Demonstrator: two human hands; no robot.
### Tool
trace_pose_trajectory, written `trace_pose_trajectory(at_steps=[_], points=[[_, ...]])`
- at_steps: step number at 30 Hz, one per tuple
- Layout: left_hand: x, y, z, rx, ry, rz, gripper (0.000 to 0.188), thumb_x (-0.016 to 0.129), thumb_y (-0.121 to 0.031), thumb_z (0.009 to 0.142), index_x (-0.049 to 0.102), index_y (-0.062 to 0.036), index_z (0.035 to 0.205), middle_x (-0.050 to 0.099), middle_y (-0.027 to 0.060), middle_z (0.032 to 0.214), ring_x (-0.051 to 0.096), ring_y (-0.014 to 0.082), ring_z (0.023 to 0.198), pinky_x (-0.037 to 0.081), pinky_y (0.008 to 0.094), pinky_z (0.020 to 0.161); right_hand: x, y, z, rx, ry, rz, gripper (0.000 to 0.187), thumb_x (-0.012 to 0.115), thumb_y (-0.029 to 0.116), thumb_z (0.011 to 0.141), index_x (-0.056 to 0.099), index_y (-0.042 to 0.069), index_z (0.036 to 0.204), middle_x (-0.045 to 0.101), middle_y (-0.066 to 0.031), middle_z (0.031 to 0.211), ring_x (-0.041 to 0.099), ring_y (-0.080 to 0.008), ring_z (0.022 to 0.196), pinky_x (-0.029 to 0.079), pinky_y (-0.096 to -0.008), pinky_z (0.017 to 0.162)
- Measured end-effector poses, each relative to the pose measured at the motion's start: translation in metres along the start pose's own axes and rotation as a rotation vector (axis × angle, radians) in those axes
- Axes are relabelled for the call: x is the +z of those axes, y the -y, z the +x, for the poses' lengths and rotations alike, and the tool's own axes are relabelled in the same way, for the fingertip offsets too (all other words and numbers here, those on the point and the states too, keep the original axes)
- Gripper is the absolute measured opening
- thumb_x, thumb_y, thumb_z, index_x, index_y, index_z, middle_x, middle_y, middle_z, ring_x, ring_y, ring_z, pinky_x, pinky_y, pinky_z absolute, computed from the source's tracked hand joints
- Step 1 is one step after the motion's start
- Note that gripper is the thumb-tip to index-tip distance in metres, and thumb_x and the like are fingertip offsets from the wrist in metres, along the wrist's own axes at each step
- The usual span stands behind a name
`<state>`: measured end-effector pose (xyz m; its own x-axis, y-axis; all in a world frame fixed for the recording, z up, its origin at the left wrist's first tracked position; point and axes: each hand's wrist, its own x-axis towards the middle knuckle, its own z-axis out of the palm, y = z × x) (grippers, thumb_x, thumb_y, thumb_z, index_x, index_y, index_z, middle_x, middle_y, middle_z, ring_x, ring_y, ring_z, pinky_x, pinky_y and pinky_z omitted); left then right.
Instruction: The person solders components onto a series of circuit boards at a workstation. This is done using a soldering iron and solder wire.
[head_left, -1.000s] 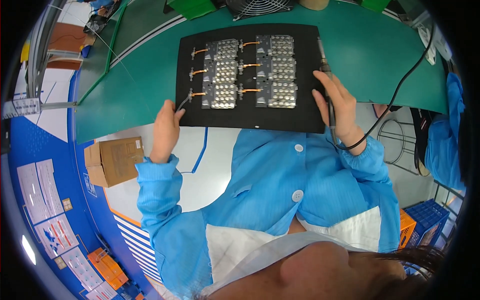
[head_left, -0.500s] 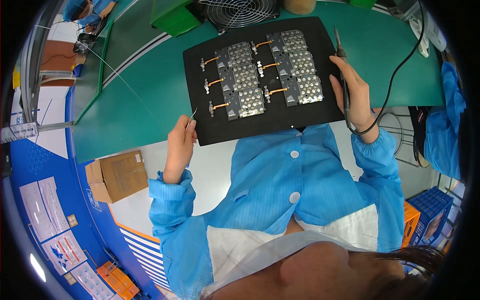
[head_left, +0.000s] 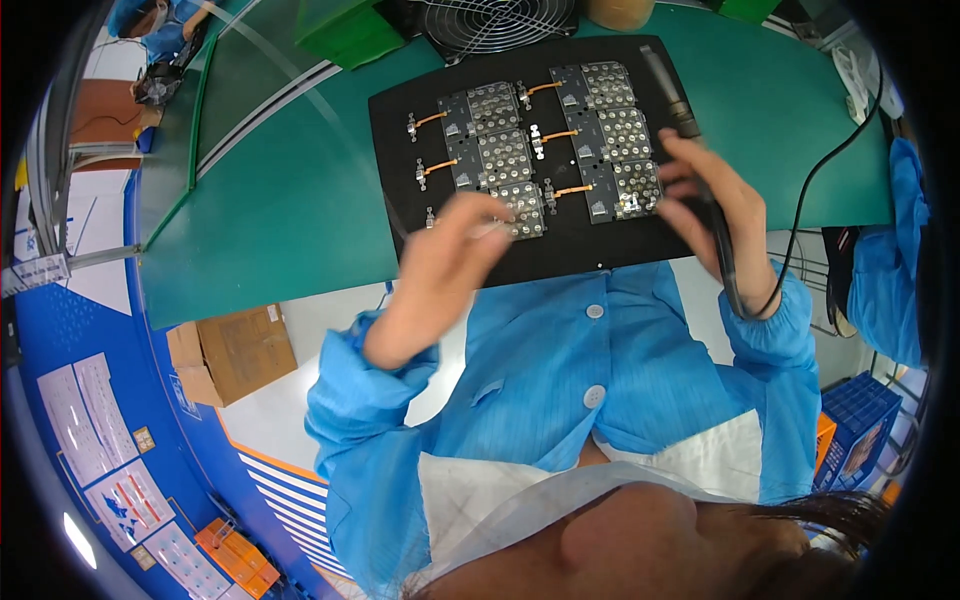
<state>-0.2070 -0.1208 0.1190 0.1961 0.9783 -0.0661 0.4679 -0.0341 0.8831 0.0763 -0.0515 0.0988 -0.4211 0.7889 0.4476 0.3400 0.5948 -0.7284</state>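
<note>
My left hand [head_left: 445, 270], blurred by motion, is over the nearest board of the left column, its fingers pinched together. A thin solder wire [head_left: 372, 150] shows as a faint smear running from the upper left down to that hand. In my right hand [head_left: 725, 205] is a soldering iron [head_left: 683, 112], its tip pointing away from me beside the right column. Circuit boards with rows of round silver pads lie in two columns, left [head_left: 505, 158] and right [head_left: 625, 135], on a black mat [head_left: 560, 250]. Orange leads with small metal connectors [head_left: 420, 175] stick out leftward.
Behind the mat stand a round fan with a wire guard [head_left: 495, 22] and a green bin [head_left: 345, 30]. The iron's black cable [head_left: 808, 205] loops at the right over the green table [head_left: 270, 225]. A cardboard box [head_left: 240, 350] sits lower left. Another person's blue sleeve [head_left: 890, 270] is at the right.
My left hand has moved from the mat's left edge rightward over the nearest left board. My right hand and the iron have shifted slightly right and nearer to me.
</note>
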Motion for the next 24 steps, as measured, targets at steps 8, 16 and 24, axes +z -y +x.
trace_pose_trajectory(at_steps=[8,16,24], points=[[0.047,-0.007,0.029,0.167,0.379,-0.079,0.019,0.043,-0.012,0.099,0.05,0.0003,0.112,0.059,0.021,0.085,0.061,0.0402,0.082,0.047,0.0424,0.071,0.014,0.033,0.012,-0.031,0.266,0.252,0.049,0.069,-0.005,0.078,0.056,0.001,0.126,0.063,-0.0137,0.099,0.059,-0.021,0.071,0.048,-0.0307,0.061],[0.003,0.013,0.015,-0.089,0.305,-0.211,0.026,0.064,-0.001,0.086,0.065,-0.0057,0.112,0.059,0.003,0.08,0.051,0.008,0.064,0.041,0.0224,0.057,0.021,0.025,0.033,0.079,0.38,0.328,0.054,0.066,-0.009,0.075,0.056,0.006,0.126,0.064,-0.0102,0.11,0.06,-0.0158,0.07,0.049,-0.0274,0.059],[-0.042,0.004,0.017,0.13,-0.043,0.16,0.016,0.069,0.003,0.079,0.072,-0.0021,0.094,0.058,0.0054,0.08,0.054,0.0143,0.069,0.042,0.0244,0.059,0.037,0.009,0.069,0.048,0.459,0.351,0.052,0.072,-0.002,0.077,0.058,0.01,0.125,0.067,-0.0071,0.099,0.06,-0.0134,0.069,0.049,-0.0253,0.061]])
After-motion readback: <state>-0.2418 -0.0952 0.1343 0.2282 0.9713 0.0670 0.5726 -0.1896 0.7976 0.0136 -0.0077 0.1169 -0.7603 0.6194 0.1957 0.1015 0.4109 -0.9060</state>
